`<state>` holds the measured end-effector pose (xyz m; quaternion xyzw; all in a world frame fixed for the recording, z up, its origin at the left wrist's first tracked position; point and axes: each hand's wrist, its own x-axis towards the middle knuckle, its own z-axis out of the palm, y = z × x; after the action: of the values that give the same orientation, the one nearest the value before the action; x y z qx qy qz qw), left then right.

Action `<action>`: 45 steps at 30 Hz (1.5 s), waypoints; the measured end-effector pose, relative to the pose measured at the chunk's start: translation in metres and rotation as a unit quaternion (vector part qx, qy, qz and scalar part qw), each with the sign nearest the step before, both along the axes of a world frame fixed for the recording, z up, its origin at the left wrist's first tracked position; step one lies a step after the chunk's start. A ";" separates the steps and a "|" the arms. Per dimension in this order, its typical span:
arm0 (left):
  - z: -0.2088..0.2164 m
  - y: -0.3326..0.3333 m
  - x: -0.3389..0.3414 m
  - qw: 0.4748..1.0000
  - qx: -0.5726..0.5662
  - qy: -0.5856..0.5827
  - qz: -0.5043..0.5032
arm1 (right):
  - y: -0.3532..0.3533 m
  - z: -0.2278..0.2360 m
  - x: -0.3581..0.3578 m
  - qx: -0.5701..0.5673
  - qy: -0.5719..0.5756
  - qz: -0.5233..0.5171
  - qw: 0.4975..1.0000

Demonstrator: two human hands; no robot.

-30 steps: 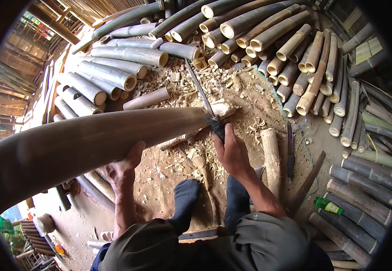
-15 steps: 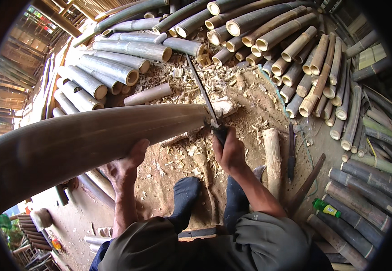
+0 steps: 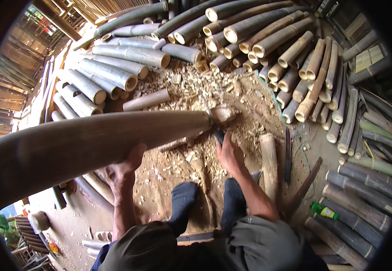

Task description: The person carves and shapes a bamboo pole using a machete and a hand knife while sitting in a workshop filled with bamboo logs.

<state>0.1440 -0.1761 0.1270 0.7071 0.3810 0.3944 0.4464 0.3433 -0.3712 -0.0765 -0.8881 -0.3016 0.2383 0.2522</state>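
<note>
1. Here we are in the head view, and our left hand (image 3: pixel 120 174) is clamped on the big bamboo tube (image 3: pixel 96 135) from its near side, thumb against the wall, the other fingers partly out of sight.
2. The tube runs from the picture's left rim towards the middle of the dirt floor (image 3: pixel 155 189), its narrower end just beside a pale log (image 3: pixel 225 114); whether they touch, we can't tell.
3. And our right hand (image 3: pixel 231 156), closed around the black handle of a knife (image 3: pixel 220 134), is right at that tube end! The blade is a blur there, so we can't call its exact contact.
4. Beyond the tube, wood chips (image 3: pixel 191 90) litter the floor, with a short tube (image 3: pixel 147 99) lying among them.
5. Along the floor's far edge, we've got a great bamboo pile (image 3: pixel 286 38).
6. To our right lie a stripped pole (image 3: pixel 269 156) and a second knife (image 3: pixel 288 156).
7. Towards the floor's near right corner, a green bottle (image 3: pixel 323 210) lies on dark bamboo lengths (image 3: pixel 354 217).
</note>
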 end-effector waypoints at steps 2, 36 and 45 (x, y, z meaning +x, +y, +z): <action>-0.009 0.003 -0.013 1.000 -0.024 -0.012 -0.008 | -0.004 0.028 -0.014 0.010 0.051 -0.003 0.999; -0.025 0.027 -0.034 0.996 0.003 0.014 -0.090 | 0.013 0.110 0.001 0.235 -0.085 0.063 0.966; -0.036 0.022 -0.026 0.975 0.110 0.171 -0.083 | -0.021 0.081 0.028 0.087 0.052 -0.017 0.995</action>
<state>0.1175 -0.1538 0.0913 0.8382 0.3461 0.2686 0.3247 0.3713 -0.3923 0.0047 -0.8542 -0.2930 0.2526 0.3475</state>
